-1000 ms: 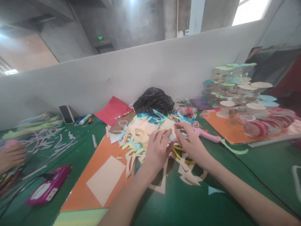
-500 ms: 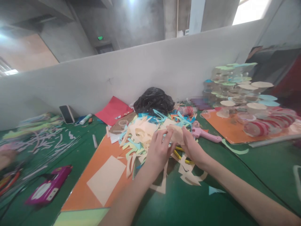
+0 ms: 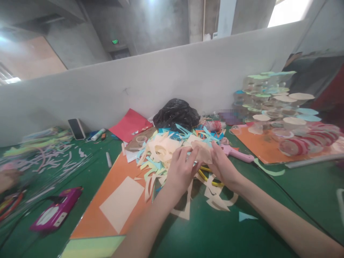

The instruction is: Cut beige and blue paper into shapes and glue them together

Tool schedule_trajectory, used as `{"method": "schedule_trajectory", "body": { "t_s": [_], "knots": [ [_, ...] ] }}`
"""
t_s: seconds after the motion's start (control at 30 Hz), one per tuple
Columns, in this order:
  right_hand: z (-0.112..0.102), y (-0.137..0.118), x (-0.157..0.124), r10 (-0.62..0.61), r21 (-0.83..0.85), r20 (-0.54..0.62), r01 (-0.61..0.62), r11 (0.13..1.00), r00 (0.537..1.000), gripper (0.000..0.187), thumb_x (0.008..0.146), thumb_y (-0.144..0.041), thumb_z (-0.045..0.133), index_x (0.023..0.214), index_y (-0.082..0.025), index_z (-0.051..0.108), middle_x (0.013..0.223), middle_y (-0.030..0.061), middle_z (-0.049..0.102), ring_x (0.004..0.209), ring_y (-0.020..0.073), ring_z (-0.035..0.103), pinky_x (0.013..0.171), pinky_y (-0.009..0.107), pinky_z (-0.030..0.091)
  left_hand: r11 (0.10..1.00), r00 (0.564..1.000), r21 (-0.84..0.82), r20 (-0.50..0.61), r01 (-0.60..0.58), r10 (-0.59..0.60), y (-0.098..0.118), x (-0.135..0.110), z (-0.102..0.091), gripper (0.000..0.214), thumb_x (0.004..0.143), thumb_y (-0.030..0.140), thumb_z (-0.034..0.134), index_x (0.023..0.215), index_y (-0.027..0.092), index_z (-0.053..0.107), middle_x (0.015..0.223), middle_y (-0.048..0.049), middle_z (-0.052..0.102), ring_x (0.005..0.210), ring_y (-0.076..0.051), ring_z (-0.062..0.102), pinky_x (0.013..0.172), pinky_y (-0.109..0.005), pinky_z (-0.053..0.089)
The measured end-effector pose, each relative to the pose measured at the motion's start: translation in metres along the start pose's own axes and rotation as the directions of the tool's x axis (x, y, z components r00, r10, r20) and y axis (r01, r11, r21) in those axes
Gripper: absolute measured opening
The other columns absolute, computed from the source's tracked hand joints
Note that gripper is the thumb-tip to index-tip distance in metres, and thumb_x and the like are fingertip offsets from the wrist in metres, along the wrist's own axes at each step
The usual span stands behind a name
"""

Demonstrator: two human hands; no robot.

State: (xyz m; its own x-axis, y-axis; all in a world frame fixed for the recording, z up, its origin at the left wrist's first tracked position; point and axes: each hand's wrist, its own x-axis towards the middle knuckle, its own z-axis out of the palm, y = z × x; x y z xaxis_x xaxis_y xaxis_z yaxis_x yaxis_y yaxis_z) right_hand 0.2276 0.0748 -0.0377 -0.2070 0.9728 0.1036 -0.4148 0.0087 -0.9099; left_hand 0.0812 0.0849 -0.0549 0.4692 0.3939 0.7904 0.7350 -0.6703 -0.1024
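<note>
Between my two hands is a piece of cream paper [image 3: 203,152], held up over a heap of paper scraps [image 3: 161,148]. My left hand [image 3: 178,168] has its fingers curled at the paper's left side, and something clear and shiny shows by the fingertips, too small to make out. At the right edge, my right hand [image 3: 223,167] presses the paper with its thumb and fingers, partly hidden. Just below the hands, yellow handles [image 3: 217,184] show among cream offcuts [image 3: 217,202]. A pink glue gun [image 3: 238,153] lies to the right of my right hand.
A cream sheet [image 3: 122,204] lies on orange card [image 3: 92,218] at left. Behind the scraps sits a black plastic bag [image 3: 176,114]. Clear cups with paper tops [image 3: 268,95] are stacked at right. A magenta device [image 3: 57,209] and another person's hand [image 3: 9,181] are at far left.
My right hand has shifted slightly right and its fingers sit a little differently at the paper's edge. The cream paper has turned slightly; my left hand keeps its grip.
</note>
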Motion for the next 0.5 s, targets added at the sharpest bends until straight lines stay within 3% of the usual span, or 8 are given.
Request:
{"method": "schedule_trajectory", "body": {
  "t_s": [0.23,0.33,0.5],
  "knots": [
    [-0.0086,0.0012,0.0056,0.076,-0.073,-0.011,-0.077,0.994,0.997,0.068,0.095,-0.066,0.02,0.138,-0.024,0.053,0.146,0.0026,0.05,0.138,0.0234,0.042,0.114,0.043,0.034,1.0,0.999,-0.01,0.033,-0.022,0.022,-0.0016,-0.0035,0.0031,0.039,0.089,0.019,0.057,0.127,0.013,0.053,0.102,-0.0138,0.061,0.099,-0.025,0.057,0.083,-0.04,0.054],
    [-0.0101,0.001,0.0062,0.068,-0.111,-0.021,-0.07,0.991,0.997,0.073,0.093,-0.069,0.017,0.14,-0.024,0.051,0.144,0.0042,0.053,0.135,0.0256,0.046,0.109,0.045,0.041,1.0,0.999,-0.005,0.03,-0.026,0.026,-0.0008,-0.0028,0.0024,0.038,0.09,0.019,0.056,0.127,0.014,0.053,0.103,-0.0134,0.061,0.1,-0.025,0.057,0.085,-0.041,0.054],
    [-0.0103,0.0033,0.0086,0.086,-0.067,-0.022,-0.087,0.994,0.996,0.074,0.092,-0.07,0.021,0.136,-0.021,0.056,0.134,0.0068,0.062,0.13,0.0278,0.052,0.111,0.048,0.037,0.999,0.999,-0.025,0.035,-0.032,0.033,0.0005,-0.0017,0.001,0.038,0.09,0.019,0.056,0.128,0.013,0.051,0.104,-0.0142,0.06,0.101,-0.025,0.058,0.085,-0.04,0.054]
  ]
}}
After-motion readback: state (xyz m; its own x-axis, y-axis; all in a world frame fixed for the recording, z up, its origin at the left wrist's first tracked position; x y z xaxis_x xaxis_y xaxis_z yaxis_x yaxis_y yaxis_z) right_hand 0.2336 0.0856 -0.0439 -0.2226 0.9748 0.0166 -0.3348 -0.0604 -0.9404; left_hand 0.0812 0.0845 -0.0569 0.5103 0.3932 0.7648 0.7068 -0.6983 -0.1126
